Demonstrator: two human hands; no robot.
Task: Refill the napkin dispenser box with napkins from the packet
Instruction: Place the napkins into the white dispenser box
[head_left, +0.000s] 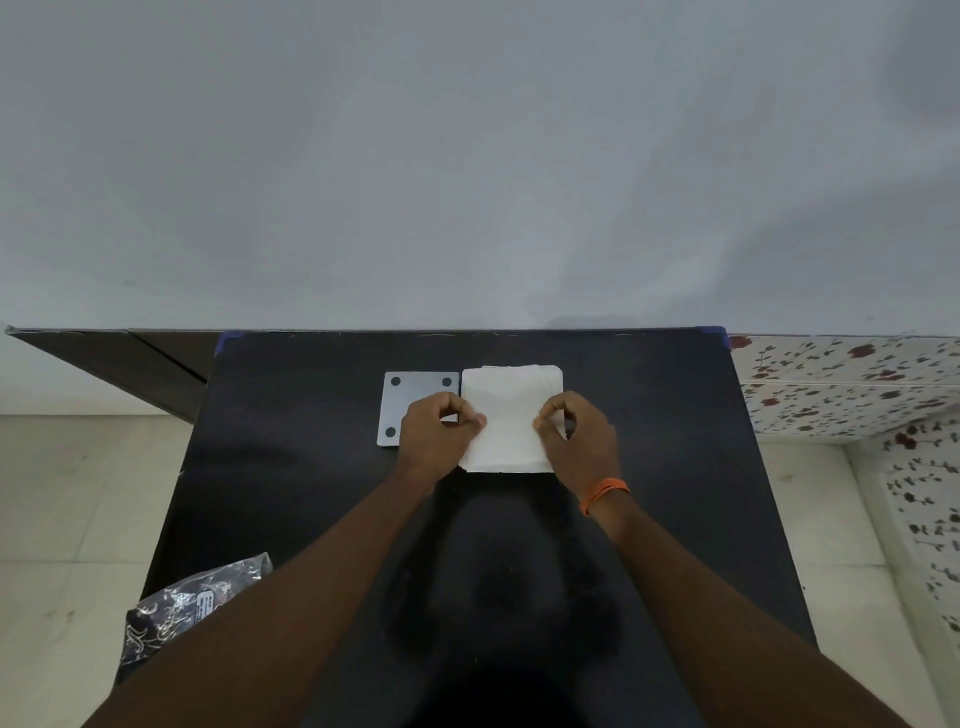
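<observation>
**White napkins pinched at both side edges on black table**

White stack of napkins lying flat near far middle of black table, square, top sheet slightly wrinkled. Left hand at stack's left edge, fingers curled in, thumb and fingertips closed narrow on edge of top sheets. Right hand at stack's right edge, same narrow pinch, thumb meeting fingertips on paper. Orange band around right wrist. Both forearms reaching in from bottom of frame.

Grey square plate with dark round dots at corners, flat on table, touching or just beside stack's left side, partly covered by left hand. Cannot tell whether plate is dispenser's lid or base; dispenser body under napkins not visible.

Crumpled dark plastic packet at near left edge of table, well apart from stack, partly hanging over edge, partly hidden by left forearm. Contents not visible.

Grey wall behind table. Pale floor tiles left, flowered tiles right.
</observation>
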